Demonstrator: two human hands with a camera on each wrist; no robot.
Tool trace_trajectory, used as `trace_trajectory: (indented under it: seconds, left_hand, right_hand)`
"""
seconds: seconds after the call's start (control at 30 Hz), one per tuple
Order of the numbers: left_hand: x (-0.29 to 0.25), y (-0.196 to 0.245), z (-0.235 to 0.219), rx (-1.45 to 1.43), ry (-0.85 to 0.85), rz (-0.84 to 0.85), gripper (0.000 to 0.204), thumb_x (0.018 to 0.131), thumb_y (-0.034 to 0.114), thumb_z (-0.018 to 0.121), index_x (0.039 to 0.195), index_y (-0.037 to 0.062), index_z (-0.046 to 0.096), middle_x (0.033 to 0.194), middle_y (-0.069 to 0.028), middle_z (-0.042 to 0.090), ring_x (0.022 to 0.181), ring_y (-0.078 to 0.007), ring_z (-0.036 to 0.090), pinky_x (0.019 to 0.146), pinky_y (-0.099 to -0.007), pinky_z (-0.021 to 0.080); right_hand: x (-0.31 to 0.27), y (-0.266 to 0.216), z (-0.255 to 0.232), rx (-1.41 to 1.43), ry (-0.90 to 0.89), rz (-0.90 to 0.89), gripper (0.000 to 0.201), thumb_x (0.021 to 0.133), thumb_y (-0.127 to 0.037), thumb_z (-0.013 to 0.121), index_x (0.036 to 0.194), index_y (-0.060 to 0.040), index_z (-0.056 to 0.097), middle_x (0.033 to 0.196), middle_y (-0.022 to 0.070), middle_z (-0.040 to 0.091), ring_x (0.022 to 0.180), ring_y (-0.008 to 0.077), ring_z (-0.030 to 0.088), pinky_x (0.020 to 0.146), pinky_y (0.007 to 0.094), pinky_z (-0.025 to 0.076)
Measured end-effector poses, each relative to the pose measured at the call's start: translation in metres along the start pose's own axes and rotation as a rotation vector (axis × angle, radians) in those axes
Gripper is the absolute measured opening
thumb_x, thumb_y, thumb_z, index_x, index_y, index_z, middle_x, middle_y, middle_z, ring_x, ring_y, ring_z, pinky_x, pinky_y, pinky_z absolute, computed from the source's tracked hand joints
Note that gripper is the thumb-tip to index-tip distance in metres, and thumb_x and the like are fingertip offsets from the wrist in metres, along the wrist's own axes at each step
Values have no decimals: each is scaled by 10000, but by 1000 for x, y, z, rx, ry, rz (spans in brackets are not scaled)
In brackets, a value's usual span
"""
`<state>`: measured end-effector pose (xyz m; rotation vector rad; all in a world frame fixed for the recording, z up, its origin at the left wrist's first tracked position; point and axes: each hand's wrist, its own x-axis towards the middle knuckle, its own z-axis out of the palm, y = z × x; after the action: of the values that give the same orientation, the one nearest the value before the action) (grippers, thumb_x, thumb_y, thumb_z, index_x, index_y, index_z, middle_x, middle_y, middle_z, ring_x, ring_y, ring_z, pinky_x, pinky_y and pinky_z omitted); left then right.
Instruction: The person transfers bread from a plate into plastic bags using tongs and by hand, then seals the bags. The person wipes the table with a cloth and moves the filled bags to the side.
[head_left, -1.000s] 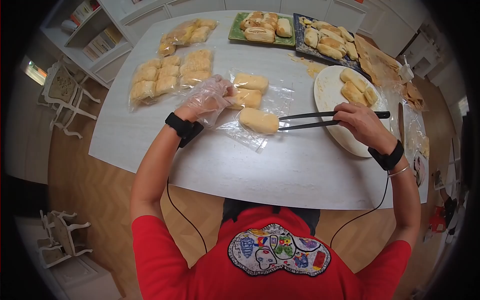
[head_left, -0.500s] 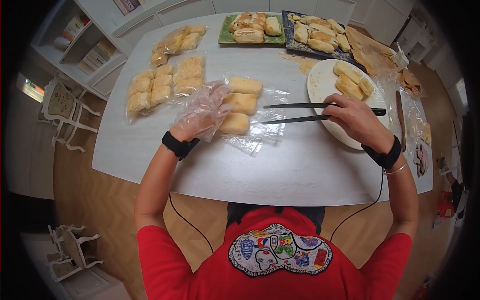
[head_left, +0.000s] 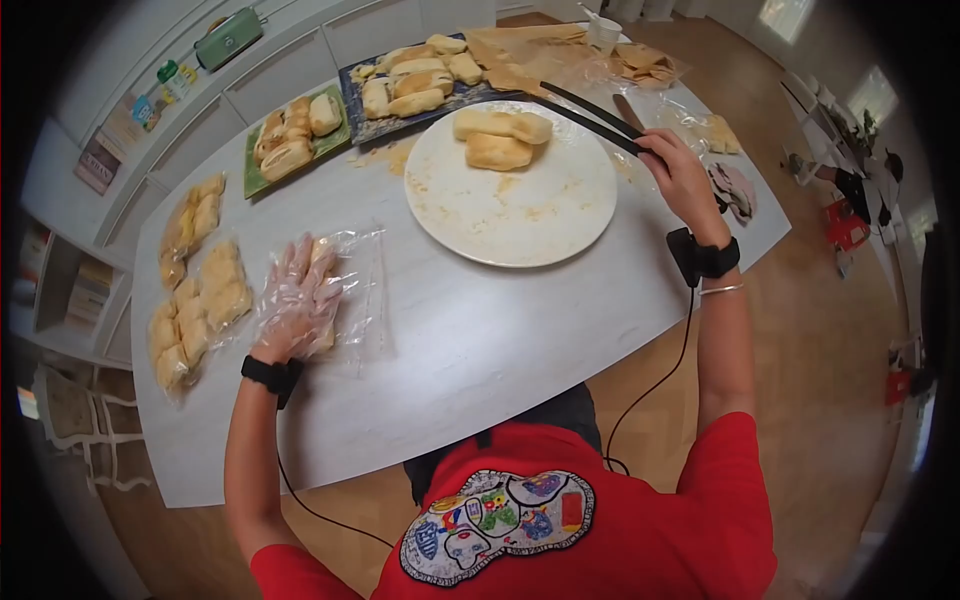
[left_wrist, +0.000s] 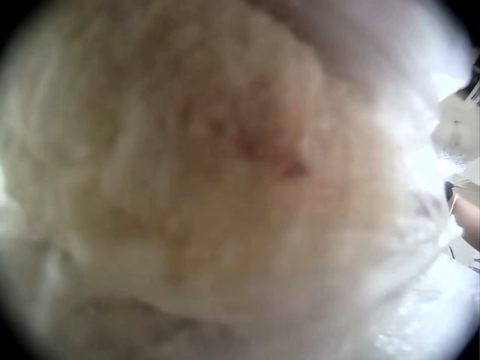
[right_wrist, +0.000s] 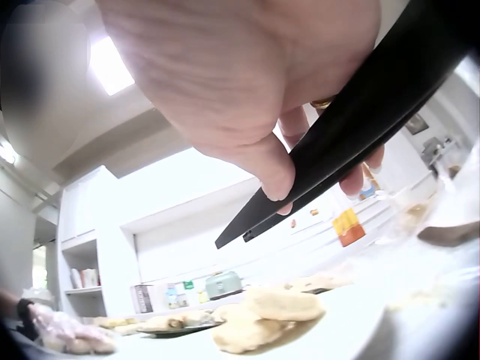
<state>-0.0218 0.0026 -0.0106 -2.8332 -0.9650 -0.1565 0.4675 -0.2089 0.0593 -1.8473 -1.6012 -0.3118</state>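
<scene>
My left hand [head_left: 300, 295], in a clear plastic glove, lies with fingers extended over bread rolls in a clear plastic bag [head_left: 365, 300]. Most of those rolls are hidden under it; a blurred pale-brown surface [left_wrist: 187, 187] fills the left wrist view. Bare, my right hand [head_left: 683, 182] grips black tongs [head_left: 595, 122] beyond the right side of a large white plate [head_left: 560, 230]. The tips hold nothing and point toward the back of the table. Several pale bread rolls [head_left: 498, 150] are stacked on the plate's far part, among crumbs.
Filled bread bags [head_left: 225, 285] lie at the left. Behind stand a green tray [head_left: 262, 183] and a dark blue tray [head_left: 356, 135], both bearing rolls. Brown paper [head_left: 520, 50], a white cup [head_left: 604, 33] and a brown knife-like handle [head_left: 628, 112] are at the back right.
The tongs let go of a roll at the bag, then swung right and away past the plate. My left hand has spread over the bagged rolls. The head view has turned right.
</scene>
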Motion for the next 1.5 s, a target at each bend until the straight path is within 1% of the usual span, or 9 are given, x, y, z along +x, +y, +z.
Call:
trace_trajectory:
  seconds: [0.13, 0.2, 0.57, 0.8, 1.03, 1.13, 1.27, 1.43, 1.5]
  left_hand:
    - [-2, 1, 1, -4, 39, 0, 557, 915, 381, 563, 1431, 214, 438, 1556, -115, 284, 1395, -398, 306, 1125, -546, 258]
    - [-2, 7, -5, -7, 5, -11, 501, 961, 284, 472, 1441, 147, 426, 1526, -186, 309, 1382, -418, 315, 1152, -503, 222]
    - [-2, -4, 10, -18, 28, 14, 562, 873, 246, 591, 1418, 181, 472, 1553, -118, 298, 1423, -382, 257, 1164, -509, 197]
    - [0, 10, -5, -35, -11, -33, 531, 900, 186, 523, 1423, 119, 456, 1545, -165, 289, 1424, -376, 255, 1179, -472, 189]
    - [-1, 11, -6, -79, -16, -32, 535, 895, 193, 520, 1419, 110, 450, 1548, -168, 276, 1420, -386, 257, 1175, -479, 189]
    - [-2, 5, 0, -50, -6, -14, 533, 901, 204, 511, 1423, 117, 449, 1549, -169, 272, 1415, -396, 261, 1171, -481, 202]
    - [-2, 4, 3, -24, 13, -16, 519, 905, 195, 501, 1418, 129, 460, 1539, -171, 289, 1411, -400, 265, 1167, -480, 216]
    - [-2, 10, -2, -58, 38, -32, 484, 885, 137, 519, 1369, 131, 516, 1512, -185, 332, 1384, -405, 318, 1147, -477, 267]
    - [-3, 4, 3, -25, 46, -11, 476, 881, 134, 522, 1357, 121, 526, 1510, -185, 336, 1380, -404, 326, 1141, -477, 278]
  right_hand:
    - [-5, 54, -7, -24, -23, 8, 151, 866, -40, 603, 1013, -7, 621, 1087, 118, 622, 977, 329, 599, 826, 363, 480]
    - [-5, 74, -14, -44, -207, -60, 139, 872, -27, 610, 1008, -1, 602, 1097, 109, 609, 977, 308, 596, 829, 343, 481]
    - [-17, 91, -1, -118, -381, -143, 132, 804, 5, 643, 924, -19, 593, 1150, 111, 616, 1043, 315, 591, 880, 379, 472]
    - [-40, 105, 22, -86, -96, -139, 202, 780, 8, 653, 963, -47, 584, 1192, 98, 589, 1133, 323, 510, 985, 398, 409]
    - [-25, 78, -4, -263, -226, -121, 208, 782, 35, 581, 971, -52, 567, 1115, 70, 597, 1082, 283, 538, 945, 367, 436]
    - [-2, 47, -17, -250, -106, -252, 209, 781, 46, 543, 962, -54, 565, 1114, 63, 598, 1056, 270, 554, 921, 357, 453]
    - [30, 54, 7, -243, -92, -364, 220, 775, 53, 534, 967, -49, 567, 1104, 76, 603, 1047, 280, 562, 919, 361, 459]
    - [32, 81, 42, -178, -265, -206, 195, 795, 36, 515, 968, -24, 582, 1100, 119, 616, 1055, 305, 567, 929, 374, 454]
    - [21, 95, 59, -144, -162, -272, 158, 789, 23, 521, 927, -32, 577, 1029, 114, 610, 1025, 304, 572, 900, 385, 456]
